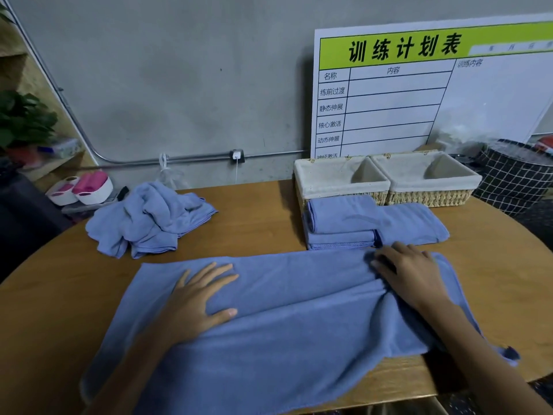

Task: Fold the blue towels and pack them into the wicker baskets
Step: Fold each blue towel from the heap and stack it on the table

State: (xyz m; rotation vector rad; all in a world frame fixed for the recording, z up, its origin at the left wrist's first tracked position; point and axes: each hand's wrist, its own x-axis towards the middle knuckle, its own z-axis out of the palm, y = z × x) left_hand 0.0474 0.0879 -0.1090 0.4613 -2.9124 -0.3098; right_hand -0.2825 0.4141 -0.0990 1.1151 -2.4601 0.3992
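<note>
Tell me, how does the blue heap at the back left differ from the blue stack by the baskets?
The heap is crumpled and loose; the stack is folded flat with squared edges. The heap lies apart from the baskets; the stack sits right before them. Both are the same blue cloth, on the table, untouched by either hand.
</note>
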